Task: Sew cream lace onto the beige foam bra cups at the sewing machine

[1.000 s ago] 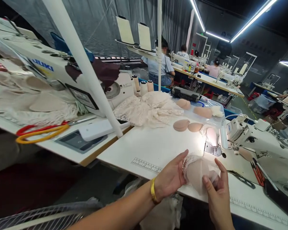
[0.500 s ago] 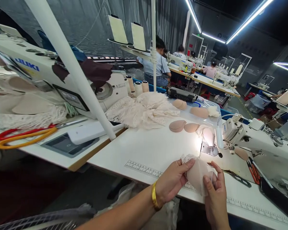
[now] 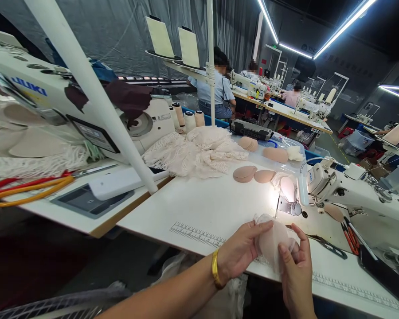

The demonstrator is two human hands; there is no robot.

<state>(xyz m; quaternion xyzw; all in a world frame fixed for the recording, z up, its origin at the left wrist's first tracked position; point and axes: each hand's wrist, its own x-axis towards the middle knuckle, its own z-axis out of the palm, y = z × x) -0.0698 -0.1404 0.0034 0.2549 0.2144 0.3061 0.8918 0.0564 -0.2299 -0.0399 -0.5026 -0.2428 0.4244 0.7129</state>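
Note:
Between my two hands, over the table's front edge, is a thin, pale fabric piece [image 3: 271, 246] with a rounded beige pad showing through it. My left hand [image 3: 241, 248], with a gold band at the wrist, pinches its upper left edge. On the other side my right hand [image 3: 297, 261] grips the right edge between thumb and fingers. Just beyond my hands stands a sewing machine [image 3: 349, 181], its lamp lighting the needle plate [image 3: 289, 206]. A beige oval pad [image 3: 287, 189] and some lace lie by the needle area.
Several beige pads [image 3: 245, 173] and a heap of cream lace [image 3: 199, 150] lie at the back. Orange-handled scissors [image 3: 350, 237] and a black tray [image 3: 382, 274] are at right. A white pole [image 3: 96, 97] slants up at left, near large scissors [image 3: 29, 190]. Co-workers sit farther off.
The fabric has turned slightly between my hands, and its upper edge looks smoother. Both hands keep their hold; the view has shifted a little.

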